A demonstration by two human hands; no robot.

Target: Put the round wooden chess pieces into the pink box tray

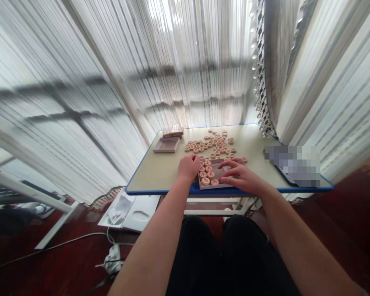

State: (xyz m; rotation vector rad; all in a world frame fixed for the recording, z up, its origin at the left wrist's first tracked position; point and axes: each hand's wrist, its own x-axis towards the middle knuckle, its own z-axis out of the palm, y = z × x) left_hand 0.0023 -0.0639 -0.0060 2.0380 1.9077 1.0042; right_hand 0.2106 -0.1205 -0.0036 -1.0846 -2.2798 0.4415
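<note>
A shallow open box [217,167] lies at the near edge of the table, with several round xiangqi pieces [202,174] in two columns along its left side, red characters facing up. At the box's upper left corner is my left hand [189,166], its fingers curled together; whatever they grip is hidden. My right hand [242,176] hovers over the right part of the box, fingers spread and nothing visible between them. Beyond the box, many more xiangqi pieces [217,142] lie scattered.
On the blue-edged table [148,172], a second shallow tray [166,145] and a clear-topped box [173,131] stand at the back left. A dark flat object [285,172], partly blurred out, lies at the right. Below are a power strip [112,259] and an opened white package [140,213].
</note>
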